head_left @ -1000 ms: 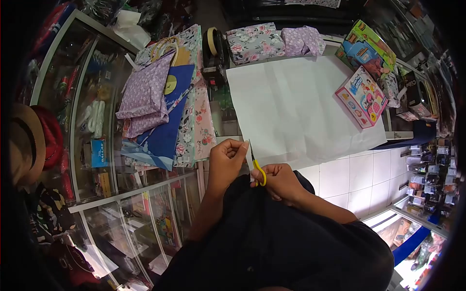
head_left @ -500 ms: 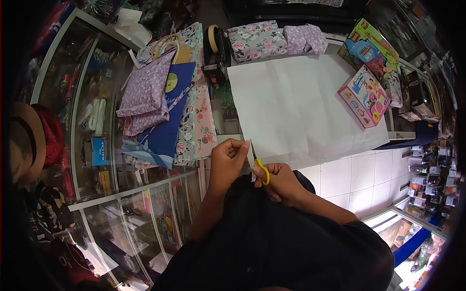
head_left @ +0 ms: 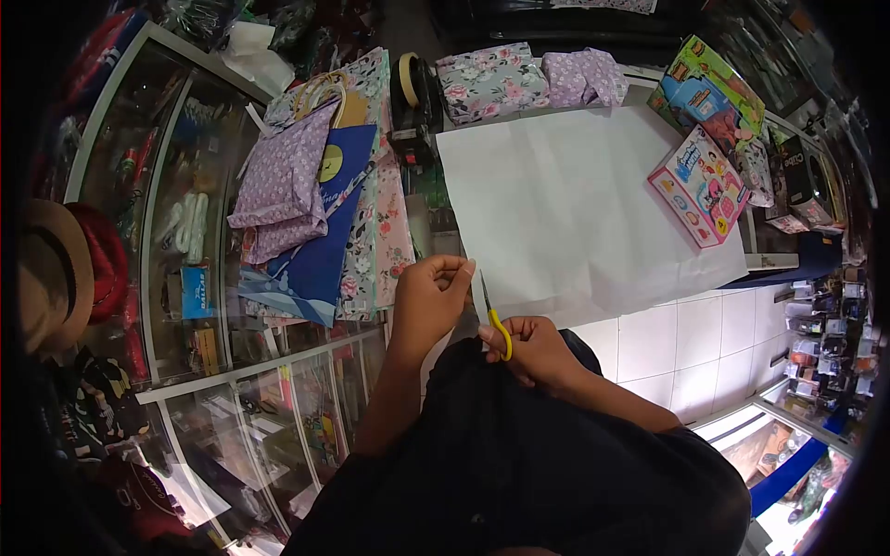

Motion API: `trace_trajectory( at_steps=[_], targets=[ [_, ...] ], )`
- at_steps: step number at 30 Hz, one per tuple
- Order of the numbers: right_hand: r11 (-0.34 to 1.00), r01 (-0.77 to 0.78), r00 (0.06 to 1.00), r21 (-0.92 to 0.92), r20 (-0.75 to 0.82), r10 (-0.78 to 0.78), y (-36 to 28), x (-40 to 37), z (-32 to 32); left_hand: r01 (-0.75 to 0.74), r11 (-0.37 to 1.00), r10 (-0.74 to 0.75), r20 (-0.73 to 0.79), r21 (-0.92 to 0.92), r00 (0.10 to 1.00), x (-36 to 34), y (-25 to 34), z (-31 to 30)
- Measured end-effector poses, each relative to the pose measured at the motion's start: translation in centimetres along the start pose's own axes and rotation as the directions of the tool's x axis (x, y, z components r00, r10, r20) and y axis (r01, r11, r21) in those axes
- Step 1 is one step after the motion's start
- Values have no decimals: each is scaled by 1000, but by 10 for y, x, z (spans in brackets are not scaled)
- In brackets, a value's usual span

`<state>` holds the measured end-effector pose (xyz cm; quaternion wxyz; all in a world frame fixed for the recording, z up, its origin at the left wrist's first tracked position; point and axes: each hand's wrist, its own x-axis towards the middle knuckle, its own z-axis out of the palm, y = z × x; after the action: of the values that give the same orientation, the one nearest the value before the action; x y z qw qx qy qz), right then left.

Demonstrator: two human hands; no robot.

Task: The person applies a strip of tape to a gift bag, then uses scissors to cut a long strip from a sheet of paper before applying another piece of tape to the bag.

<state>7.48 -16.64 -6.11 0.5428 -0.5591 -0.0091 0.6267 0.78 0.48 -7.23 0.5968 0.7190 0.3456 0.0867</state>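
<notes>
A large white paper sheet [head_left: 575, 204] lies spread over the glass counter, its near edge hanging toward me. My left hand [head_left: 428, 298] pinches that near edge at the corner. My right hand [head_left: 533, 350] grips yellow-handled scissors [head_left: 494, 320], whose blades point up into the paper edge just right of my left fingers. The two hands are close together at the counter's front edge.
A tape dispenser [head_left: 411, 93] stands behind the sheet. Floral wrapped parcels [head_left: 491, 82] lie at the back. Purple and blue gift bags [head_left: 306, 195] are piled to the left. Colourful toy boxes [head_left: 709, 176] sit on the right. A glass display case [head_left: 185, 269] runs along the left.
The scissors and my right hand have shifted slightly forward along the paper edge. My left hand has moved up a little, still pinching the sheet.
</notes>
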Motion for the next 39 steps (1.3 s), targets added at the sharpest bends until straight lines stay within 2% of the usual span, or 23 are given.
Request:
trace_trajectory(
  at_steps=[11, 17, 23, 25, 39],
  targets=[
    [999, 26, 1000, 30, 1, -26, 1, 6, 0, 24, 1000, -24, 34, 0, 999, 1, 0, -3],
    [999, 33, 999, -16, -30, -34, -3, 8, 1, 39, 999, -38, 47, -33, 998, -1, 2, -3],
    [996, 79, 997, 35, -25, -78, -8, 8, 2, 35, 999, -33, 47, -34, 998, -2, 1, -4],
    [998, 60, 998, -2, -35, -60, -7, 9, 1, 76, 997, -75, 67, -24, 995, -2, 2, -5],
    [996, 87, 995, 36, -53, -85, -7, 6, 3, 46, 999, -44, 83, -26, 996, -1, 1, -7]
  ],
)
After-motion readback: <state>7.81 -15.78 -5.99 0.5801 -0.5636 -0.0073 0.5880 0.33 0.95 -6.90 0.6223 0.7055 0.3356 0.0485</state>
